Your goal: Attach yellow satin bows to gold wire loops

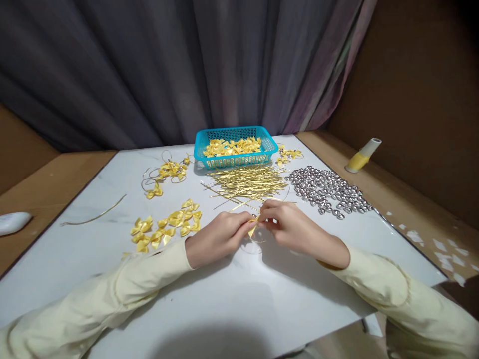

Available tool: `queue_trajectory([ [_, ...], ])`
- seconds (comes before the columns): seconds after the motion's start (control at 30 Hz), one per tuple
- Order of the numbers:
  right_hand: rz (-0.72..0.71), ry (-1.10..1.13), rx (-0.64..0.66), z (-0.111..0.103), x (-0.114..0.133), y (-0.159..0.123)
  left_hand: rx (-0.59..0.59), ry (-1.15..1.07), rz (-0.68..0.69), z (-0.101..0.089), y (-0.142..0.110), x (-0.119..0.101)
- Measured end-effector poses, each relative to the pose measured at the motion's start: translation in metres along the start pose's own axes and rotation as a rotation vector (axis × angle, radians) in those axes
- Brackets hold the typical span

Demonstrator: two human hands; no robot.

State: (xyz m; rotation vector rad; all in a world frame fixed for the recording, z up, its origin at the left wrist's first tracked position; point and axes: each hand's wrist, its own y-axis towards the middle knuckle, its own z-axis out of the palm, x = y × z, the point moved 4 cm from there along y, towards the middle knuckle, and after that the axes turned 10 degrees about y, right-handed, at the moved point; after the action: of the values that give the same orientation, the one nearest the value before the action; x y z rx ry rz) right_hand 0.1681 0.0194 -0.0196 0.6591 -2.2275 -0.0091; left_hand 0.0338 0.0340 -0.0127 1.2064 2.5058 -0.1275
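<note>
My left hand [220,234] and my right hand [288,224] meet over the middle of the white sheet [224,299], fingers pinched together on one small yellow ribbon bow [253,225] between them. A thin gold cord seems to loop under the bow, though it is too fine to make out. Both arms wear pale yellow sleeves. Just beyond my hands lies a pile of gold wire ties [249,183]. To the right of it sits a heap of small silver bells [327,190].
A blue basket [269,143] of yellow bows stands at the back. Loose bows [166,227] lie left of my hands, and bows with gold loops [168,172] farther back. A yellow-and-white bottle [362,155] lies on the wooden ledge right; a white object [13,222] sits far left.
</note>
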Motion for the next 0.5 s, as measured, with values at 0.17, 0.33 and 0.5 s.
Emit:
queue_trajectory([
  [0.17, 0.010, 0.000, 0.030, -0.0006, 0.0003, 0.0001, 0.047, -0.054, 0.049, 0.0012, -0.0004, 0.0001],
  [0.33, 0.017, -0.007, 0.040, -0.0002, 0.0007, -0.0007, 0.076, -0.043, 0.061, -0.0011, 0.0005, -0.0009],
  [0.5, 0.037, -0.020, 0.053, -0.0001, 0.0013, 0.0007, 0.083, -0.096, 0.020, -0.0017, 0.0011, -0.0003],
])
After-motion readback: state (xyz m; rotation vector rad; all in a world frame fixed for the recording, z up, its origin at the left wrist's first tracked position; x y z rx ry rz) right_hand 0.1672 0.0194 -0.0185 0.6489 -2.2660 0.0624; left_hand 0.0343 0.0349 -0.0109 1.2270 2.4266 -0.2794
